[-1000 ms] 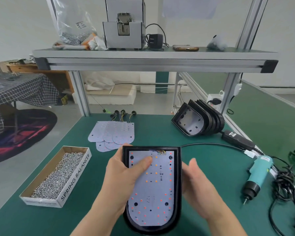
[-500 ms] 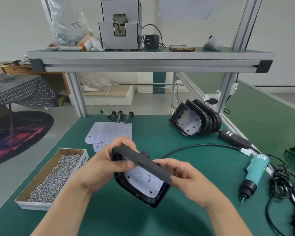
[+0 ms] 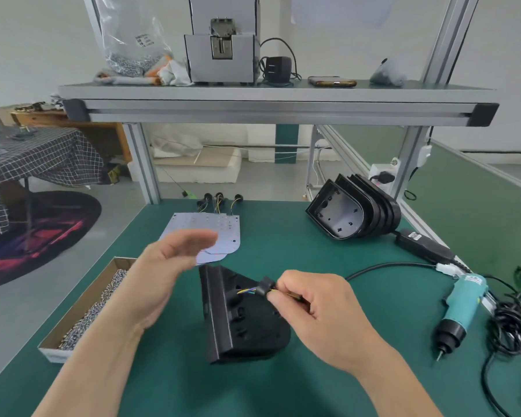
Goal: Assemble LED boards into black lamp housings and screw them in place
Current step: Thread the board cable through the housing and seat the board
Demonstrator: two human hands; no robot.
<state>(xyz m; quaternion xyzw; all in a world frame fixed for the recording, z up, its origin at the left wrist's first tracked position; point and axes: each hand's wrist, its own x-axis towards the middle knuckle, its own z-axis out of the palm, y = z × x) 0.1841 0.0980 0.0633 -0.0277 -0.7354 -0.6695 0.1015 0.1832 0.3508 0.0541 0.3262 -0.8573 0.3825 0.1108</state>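
Pinching a round black grommet behind the black plastic lamp housing, the right hand seems to route wires; the left hand hovers slack-fingered; seating the grommet likely follows.

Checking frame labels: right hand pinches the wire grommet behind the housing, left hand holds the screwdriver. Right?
No: the left hand is open and holds nothing; the screwdriver lies on the mat at the right. The right hand does pinch the grommet behind the housing. Head view.
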